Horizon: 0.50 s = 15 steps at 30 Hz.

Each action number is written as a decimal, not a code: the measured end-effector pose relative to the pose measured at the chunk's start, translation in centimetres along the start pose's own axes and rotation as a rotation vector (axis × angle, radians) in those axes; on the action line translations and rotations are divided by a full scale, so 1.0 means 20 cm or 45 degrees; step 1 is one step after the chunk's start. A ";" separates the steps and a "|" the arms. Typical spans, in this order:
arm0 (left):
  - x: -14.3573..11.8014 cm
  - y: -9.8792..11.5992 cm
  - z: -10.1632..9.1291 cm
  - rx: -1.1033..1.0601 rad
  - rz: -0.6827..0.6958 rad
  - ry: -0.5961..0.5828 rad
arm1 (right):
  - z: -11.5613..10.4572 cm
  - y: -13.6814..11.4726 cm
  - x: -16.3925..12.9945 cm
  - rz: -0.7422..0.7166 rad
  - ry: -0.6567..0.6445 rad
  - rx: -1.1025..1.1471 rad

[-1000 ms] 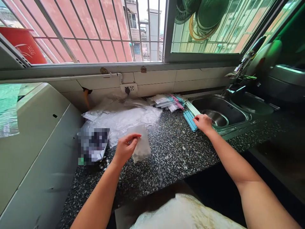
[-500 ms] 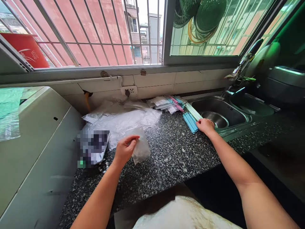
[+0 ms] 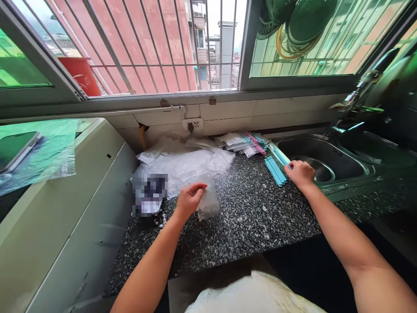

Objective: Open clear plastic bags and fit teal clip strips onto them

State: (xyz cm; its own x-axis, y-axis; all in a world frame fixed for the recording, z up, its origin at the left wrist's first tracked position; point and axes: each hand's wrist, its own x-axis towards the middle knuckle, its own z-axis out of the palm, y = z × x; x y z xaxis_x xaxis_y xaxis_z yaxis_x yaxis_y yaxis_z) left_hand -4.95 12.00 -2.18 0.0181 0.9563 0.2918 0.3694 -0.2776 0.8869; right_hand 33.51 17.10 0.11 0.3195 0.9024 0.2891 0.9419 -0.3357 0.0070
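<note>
The left hand pinches a translucent bag over the counter, any contents indistinct. The right hand pinches a blue strip beside the sink, hiding its near end.

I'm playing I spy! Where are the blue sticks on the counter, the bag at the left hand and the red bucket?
Blue sticks [image 3: 275, 171]: head view, middle of the row.
Bag [image 3: 209, 203]: head view, see-through lower part.
Red bucket [image 3: 81, 77]: head view, its side.
</note>
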 end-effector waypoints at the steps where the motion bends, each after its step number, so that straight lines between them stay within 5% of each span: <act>1: 0.00 0.00 0.00 -0.002 -0.002 -0.004 | -0.02 -0.02 -0.01 -0.063 0.082 0.041; 15: 0.00 0.03 0.01 -0.192 -0.132 -0.059 | -0.21 -0.62 -0.25 -0.993 0.617 0.556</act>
State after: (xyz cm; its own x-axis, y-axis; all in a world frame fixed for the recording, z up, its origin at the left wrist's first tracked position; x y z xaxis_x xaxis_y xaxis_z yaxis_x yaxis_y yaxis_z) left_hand -4.50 11.82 -1.83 0.0312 0.9827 0.1823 0.2283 -0.1846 0.9559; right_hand 19.87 15.68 2.59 -0.3849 0.5889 0.7107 0.8564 0.5150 0.0370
